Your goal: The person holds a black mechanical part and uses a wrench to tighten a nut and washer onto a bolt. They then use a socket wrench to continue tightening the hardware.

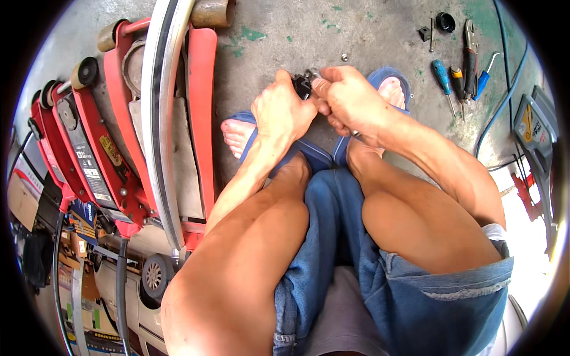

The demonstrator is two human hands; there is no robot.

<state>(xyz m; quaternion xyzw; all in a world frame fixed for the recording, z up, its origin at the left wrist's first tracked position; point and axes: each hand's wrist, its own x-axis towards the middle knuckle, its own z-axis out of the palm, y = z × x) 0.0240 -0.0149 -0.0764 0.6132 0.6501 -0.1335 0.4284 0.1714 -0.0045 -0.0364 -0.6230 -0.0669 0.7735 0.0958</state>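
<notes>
Between my knees and above the concrete floor, both hands meet around a small black part (pixel 302 86) with a shiny metal fitting (pixel 311 73). My left hand (pixel 281 108) is closed on the black part from the left. My right hand (pixel 351 99) has thumb and fingers pinched at the metal fitting's side, and its curled lower fingers cover whatever else lies in the palm. A bit of shiny metal shows beneath that hand, its kind unclear. Just beyond my hands, a small metal nut (pixel 344 57) rests on the floor.
At the far right lie a blue-handled screwdriver (pixel 440 74), a yellow-black screwdriver (pixel 456 77), locking pliers (pixel 469 50), a blue-handled hook tool (pixel 484 80), a bolt (pixel 432 37) and a black cap (pixel 445 22). Red floor jacks (pixel 202 107) and a curved metal strip (pixel 155 118) stand left. A blue hose (pixel 503 107) runs right.
</notes>
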